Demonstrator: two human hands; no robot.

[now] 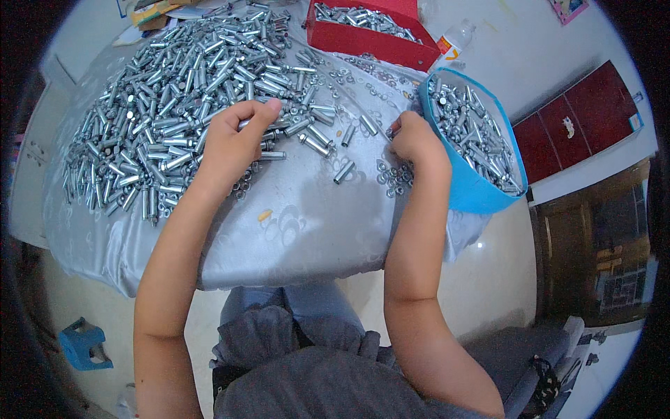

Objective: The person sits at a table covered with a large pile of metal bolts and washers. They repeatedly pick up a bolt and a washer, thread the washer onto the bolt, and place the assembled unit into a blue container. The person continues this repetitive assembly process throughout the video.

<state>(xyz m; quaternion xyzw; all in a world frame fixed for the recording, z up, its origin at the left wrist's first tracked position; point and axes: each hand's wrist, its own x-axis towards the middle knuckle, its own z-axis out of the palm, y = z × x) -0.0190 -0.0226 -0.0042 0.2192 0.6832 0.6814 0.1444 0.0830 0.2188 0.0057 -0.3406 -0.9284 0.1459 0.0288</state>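
Note:
A big heap of silvery sleeve anchor bolts [202, 77] covers the left and far part of the table. At the heap's near right edge is my left hand [236, 140], fingers curled and thumb stretched toward the right; what lies in it is hidden. My right hand [419, 142] is closed in a pinch beside the blue box [481, 192], and its fingertips hide what they hold. Just below that hand lies a cluster of small metal nuts [395, 177]. Between the hands a few loose metal sleeves [343, 172] lie on the silvery tablecloth [300, 237].
The blue box, at the table's right edge, is filled with bolts. Behind stands a red box [370, 45] with more bolts, beside a clear plastic bottle [457, 38]. Washers [359, 70] are scattered at the far middle. A blue stool [85, 346] stands on the floor, lower left.

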